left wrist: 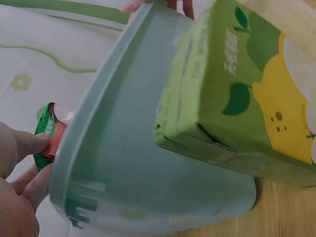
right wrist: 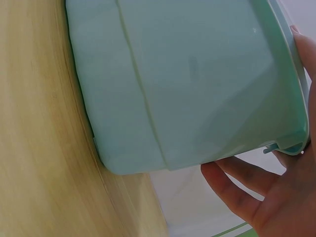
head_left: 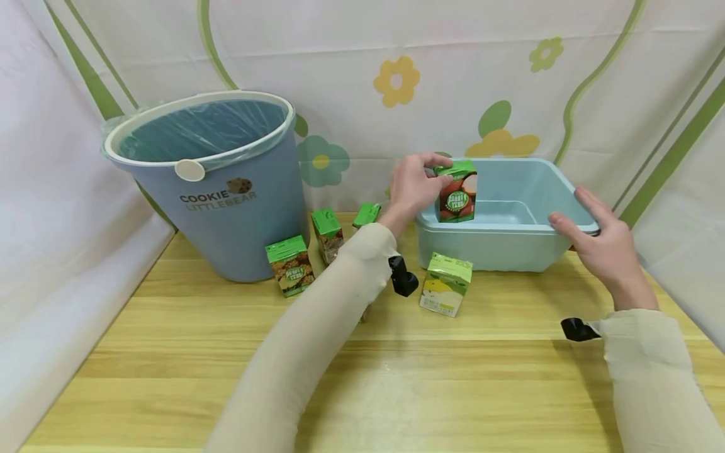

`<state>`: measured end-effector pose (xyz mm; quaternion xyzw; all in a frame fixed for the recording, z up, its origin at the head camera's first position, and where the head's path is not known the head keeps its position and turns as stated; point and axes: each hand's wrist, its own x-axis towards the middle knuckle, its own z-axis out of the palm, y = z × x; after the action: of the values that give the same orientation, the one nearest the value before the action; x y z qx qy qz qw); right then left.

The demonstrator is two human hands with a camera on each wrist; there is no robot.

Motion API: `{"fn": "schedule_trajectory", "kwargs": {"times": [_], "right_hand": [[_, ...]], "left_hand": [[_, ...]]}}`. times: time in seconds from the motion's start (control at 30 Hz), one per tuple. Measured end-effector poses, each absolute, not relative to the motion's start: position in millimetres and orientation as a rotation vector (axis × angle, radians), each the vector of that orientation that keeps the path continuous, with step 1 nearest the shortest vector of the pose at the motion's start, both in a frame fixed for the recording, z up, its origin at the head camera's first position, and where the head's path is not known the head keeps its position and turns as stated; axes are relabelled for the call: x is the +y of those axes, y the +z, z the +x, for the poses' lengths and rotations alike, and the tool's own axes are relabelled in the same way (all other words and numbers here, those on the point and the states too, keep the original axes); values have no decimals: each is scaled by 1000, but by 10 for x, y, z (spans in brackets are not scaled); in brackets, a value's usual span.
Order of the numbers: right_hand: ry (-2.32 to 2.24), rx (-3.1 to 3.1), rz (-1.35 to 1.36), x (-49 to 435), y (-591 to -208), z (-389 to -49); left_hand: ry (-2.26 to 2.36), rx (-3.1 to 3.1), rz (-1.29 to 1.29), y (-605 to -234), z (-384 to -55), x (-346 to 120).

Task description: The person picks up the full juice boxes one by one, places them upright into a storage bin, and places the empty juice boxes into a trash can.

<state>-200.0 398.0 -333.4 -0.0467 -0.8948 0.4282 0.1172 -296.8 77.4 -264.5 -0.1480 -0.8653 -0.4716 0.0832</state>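
My left hand (head_left: 415, 187) pinches a small red carton (head_left: 457, 204) with a green top between thumb and fingers. It holds the carton upright at the left front rim of a pale blue plastic tub (head_left: 504, 247). In the left wrist view, the same hand's thumb (left wrist: 30, 143) presses on the carton, partly hidden behind the tub's rim. My right hand (head_left: 608, 248) grips the tub's right end, thumb over the front rim and fingers along the outside. Right in front of the tub stands a green carton (head_left: 446, 284) with a yellow pear print, large in the left wrist view.
A tall blue bin (head_left: 226, 220) with a clear plastic liner stands at the left. Beside it are green-topped cartons, one with a brown print (head_left: 291, 267) and another (head_left: 327, 234) behind. My left sleeve partly hides others. A flowered cloth (head_left: 362, 113) hangs behind the wooden table (head_left: 430, 390).
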Motion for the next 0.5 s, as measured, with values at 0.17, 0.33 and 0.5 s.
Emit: {"fn": "schedule_trajectory", "kwargs": {"times": [0.17,0.33,0.5], "right_hand": [[1259,-2614,-137,3967,-3346,-1999],[1257,-2609,-138,3965,-3352,-1986],[1245,-2616,-134,3966,-3351,-1993]], "left_hand": [[-1336,-2637,-509,-2742,-3017,811],[-1249,-2693,-610,-2818,-3048,847],[-1145,-2763,-670,-2831,-3067,870]]}}
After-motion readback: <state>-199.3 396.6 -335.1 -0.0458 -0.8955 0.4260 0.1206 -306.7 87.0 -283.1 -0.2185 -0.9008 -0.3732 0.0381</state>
